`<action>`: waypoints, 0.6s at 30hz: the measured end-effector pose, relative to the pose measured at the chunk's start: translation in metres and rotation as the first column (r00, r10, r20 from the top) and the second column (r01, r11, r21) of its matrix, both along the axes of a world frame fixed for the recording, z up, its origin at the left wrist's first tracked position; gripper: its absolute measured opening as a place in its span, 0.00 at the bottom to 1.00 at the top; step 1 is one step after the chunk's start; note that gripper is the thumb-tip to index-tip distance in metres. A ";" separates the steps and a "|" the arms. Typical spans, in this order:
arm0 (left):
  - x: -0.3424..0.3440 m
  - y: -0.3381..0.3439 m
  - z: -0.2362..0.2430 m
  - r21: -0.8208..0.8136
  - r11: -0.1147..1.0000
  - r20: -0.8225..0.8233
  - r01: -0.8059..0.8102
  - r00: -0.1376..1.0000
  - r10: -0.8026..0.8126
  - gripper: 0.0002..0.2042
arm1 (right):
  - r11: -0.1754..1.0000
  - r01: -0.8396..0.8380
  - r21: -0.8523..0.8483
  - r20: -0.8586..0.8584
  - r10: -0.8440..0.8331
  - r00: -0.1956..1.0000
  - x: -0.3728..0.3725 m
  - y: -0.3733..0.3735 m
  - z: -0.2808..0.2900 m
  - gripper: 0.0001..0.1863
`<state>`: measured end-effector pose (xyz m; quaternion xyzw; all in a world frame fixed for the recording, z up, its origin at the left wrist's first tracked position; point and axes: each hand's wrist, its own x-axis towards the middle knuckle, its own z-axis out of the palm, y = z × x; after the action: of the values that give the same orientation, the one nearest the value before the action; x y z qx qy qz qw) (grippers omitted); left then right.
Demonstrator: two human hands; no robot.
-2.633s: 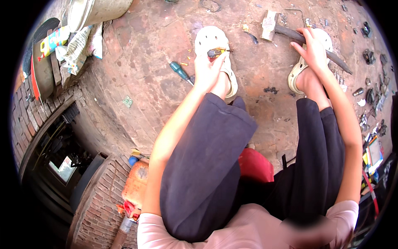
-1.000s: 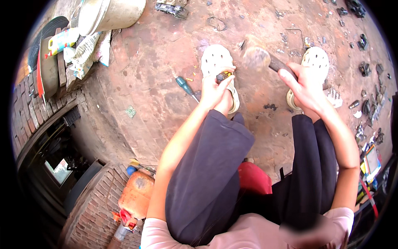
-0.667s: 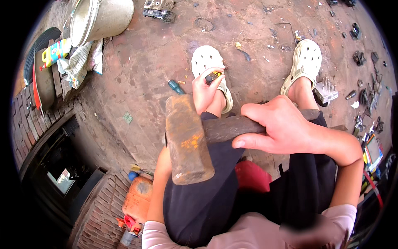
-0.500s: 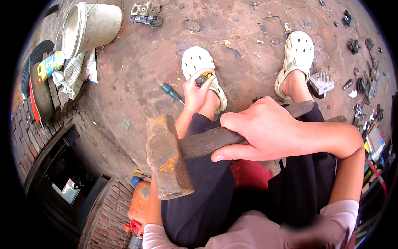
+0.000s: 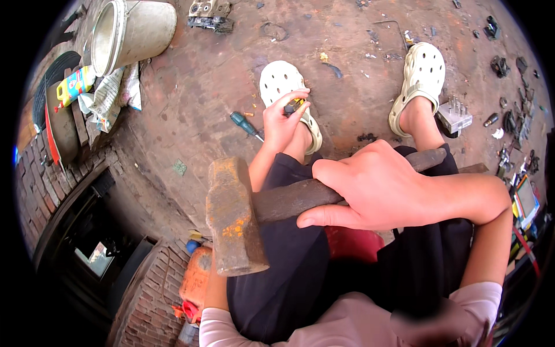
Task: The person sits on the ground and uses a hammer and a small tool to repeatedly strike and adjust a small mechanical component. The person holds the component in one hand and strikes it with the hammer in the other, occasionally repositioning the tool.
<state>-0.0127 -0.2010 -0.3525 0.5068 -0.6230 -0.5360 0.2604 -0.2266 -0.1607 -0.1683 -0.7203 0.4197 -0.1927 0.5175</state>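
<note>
stained brown floor [image 5: 199, 113] — teal-handled screwdriver [image 5: 244, 124], bent rod [image 5: 400, 30], dark parts [image 5: 500, 67]

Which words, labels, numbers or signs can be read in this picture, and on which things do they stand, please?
No text can be read here.
Yellow jug: print too small to read.
Crumpled pale wrapping: print too small and blurred.
Hammer head: orange marks, no letters visible.
Small yellow-and-black piece: no lettering visible.

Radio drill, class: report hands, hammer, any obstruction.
Right hand gripping hammer by the handle. Left hand pinching small black-and-yellow piece by left shoe. Hammer partly hiding left forearm; screwdriver lying nearby.
</note>
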 end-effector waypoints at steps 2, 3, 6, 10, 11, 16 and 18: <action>-0.001 -0.001 0.003 0.005 1.000 0.020 0.009 1.000 -0.010 0.08 | 0.998 -0.028 0.060 -0.026 0.030 0.999 0.000 0.001 -0.006 0.29; 0.000 -0.001 0.003 0.008 1.000 0.030 0.013 0.999 -0.013 0.08 | 0.997 -0.028 0.075 -0.040 0.031 0.999 -0.001 0.000 -0.009 0.30; -0.001 0.000 -0.002 -0.008 1.000 -0.009 0.005 1.000 -0.005 0.09 | 0.995 -0.016 0.095 -0.033 0.020 0.999 -0.001 -0.002 -0.008 0.30; 0.004 -0.002 0.006 -0.010 1.000 0.002 0.003 1.000 -0.003 0.09 | 0.999 -0.036 0.020 0.030 0.035 0.999 -0.006 -0.010 0.015 0.29; 0.001 -0.002 0.002 0.005 1.000 -0.014 -0.001 1.000 0.001 0.09 | 0.999 -0.006 0.038 -0.023 0.007 1.000 -0.008 -0.009 0.013 0.29; 0.015 0.004 -0.020 0.022 1.000 -0.208 -0.011 0.978 0.015 0.11 | 0.968 0.118 0.220 -0.341 -0.037 0.939 -0.010 -0.011 -0.047 0.32; 0.012 -0.001 0.000 0.155 0.986 -0.252 0.056 0.968 -0.016 0.12 | 0.974 0.129 0.184 -0.380 -0.051 0.924 -0.014 -0.010 -0.061 0.32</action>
<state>-0.0009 -0.2022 -0.3528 0.4431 -0.5490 -0.6487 0.2853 -0.2404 -0.1711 -0.2289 -0.6662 0.5608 -0.0315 0.4906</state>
